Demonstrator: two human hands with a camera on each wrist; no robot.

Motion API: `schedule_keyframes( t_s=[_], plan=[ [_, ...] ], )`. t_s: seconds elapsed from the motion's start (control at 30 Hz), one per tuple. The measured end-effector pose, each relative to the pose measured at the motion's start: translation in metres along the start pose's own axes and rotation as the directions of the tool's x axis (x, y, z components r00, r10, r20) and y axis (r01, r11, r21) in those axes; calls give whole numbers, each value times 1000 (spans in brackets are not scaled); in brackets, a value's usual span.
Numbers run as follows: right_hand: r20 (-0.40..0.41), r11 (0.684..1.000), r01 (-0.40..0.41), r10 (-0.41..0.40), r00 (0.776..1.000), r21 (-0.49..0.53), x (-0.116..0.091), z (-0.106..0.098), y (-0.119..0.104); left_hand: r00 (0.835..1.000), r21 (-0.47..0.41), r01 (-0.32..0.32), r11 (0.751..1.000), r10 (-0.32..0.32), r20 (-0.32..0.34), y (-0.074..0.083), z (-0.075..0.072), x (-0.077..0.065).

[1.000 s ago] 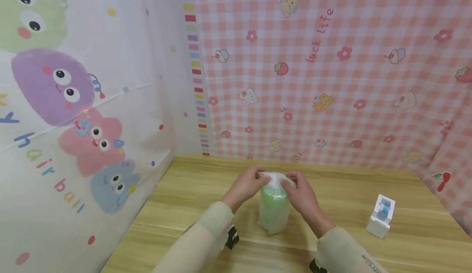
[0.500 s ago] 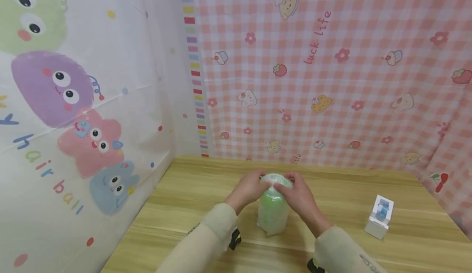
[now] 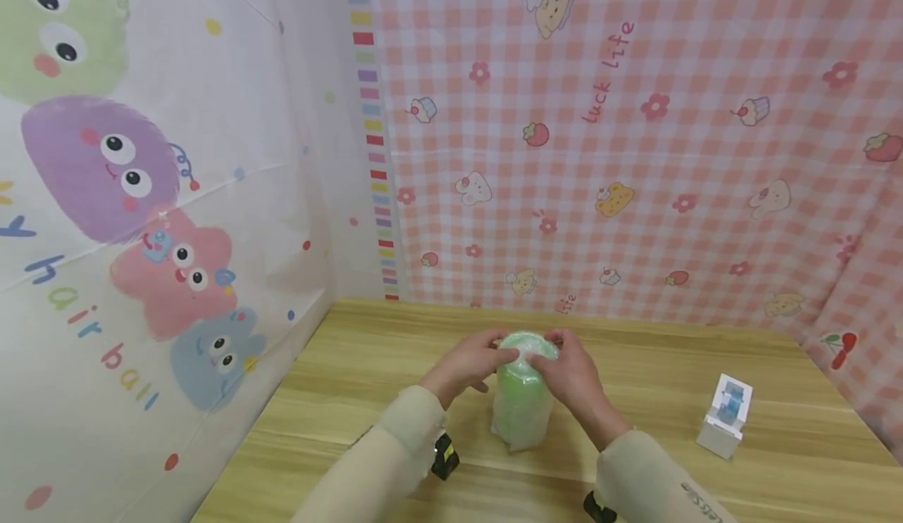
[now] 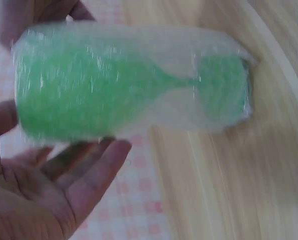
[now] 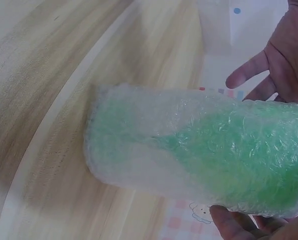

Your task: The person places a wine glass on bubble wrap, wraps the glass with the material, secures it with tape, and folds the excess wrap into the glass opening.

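A green object with a wide upper part, a narrow neck and a blocky base stands upright inside a bubble wrap bundle (image 3: 524,405). My left hand (image 3: 471,362) is at its upper left, the thumb over the top and the index finger at the rim. The lower fingers of that hand stretch out beside the bundle (image 4: 108,85). My right hand (image 3: 573,366) holds the upper right edge, thumb on top and fingers on the side. In the right wrist view, fingertips of the right hand (image 5: 244,227) lie along the bundle's side.
On the right of the wooden table (image 3: 339,397) sits a small white box (image 3: 721,429) with a light blue part. Behind the table hangs a pink checked cloth (image 3: 607,154). A white sheet with cartoon figures (image 3: 197,272) covers the left wall.
Both thumbs have pressed the loose wrap flat over the top, where it stood up a second ago. The left hand's lower fingers have spread away from the bundle, which remains in place.
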State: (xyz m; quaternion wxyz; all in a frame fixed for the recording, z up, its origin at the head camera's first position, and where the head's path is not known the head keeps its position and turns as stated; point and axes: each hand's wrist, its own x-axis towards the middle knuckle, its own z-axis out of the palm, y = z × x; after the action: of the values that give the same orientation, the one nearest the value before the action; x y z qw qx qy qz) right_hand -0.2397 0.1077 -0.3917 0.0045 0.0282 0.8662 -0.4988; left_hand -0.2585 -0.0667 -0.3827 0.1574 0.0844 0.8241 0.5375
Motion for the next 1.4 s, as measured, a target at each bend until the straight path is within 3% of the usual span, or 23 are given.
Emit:
schedule_keyframes(
  t_s=[0.23, 0.53, 0.67, 1.0, 1.4],
  plan=[
    [2, 999, 38, -38, 999, 14, -2, -2, 5, 993, 83, -9, 997, 19, -120, 7, 10, 3],
    [100, 963, -7, -21, 995, 268, 3, -9, 10, 990, 133, 22, 991, -3, -143, 13, 8, 8],
    [90, 973, 7, -29, 996, 232, 3, -9, 7, 987, 155, 19, 988, 6, -158, 13, 10, 11],
    [16, 999, 43, -43, 999, -21, 4, -5, 3, 985, 183, 18, 983, 13, -171, 12, 12, 14],
    [14, 999, 32, -32, 999, -2, 2, -3, 3, 977, 200, -1, 980, 44, -209, 8, 15, 14]
  ],
)
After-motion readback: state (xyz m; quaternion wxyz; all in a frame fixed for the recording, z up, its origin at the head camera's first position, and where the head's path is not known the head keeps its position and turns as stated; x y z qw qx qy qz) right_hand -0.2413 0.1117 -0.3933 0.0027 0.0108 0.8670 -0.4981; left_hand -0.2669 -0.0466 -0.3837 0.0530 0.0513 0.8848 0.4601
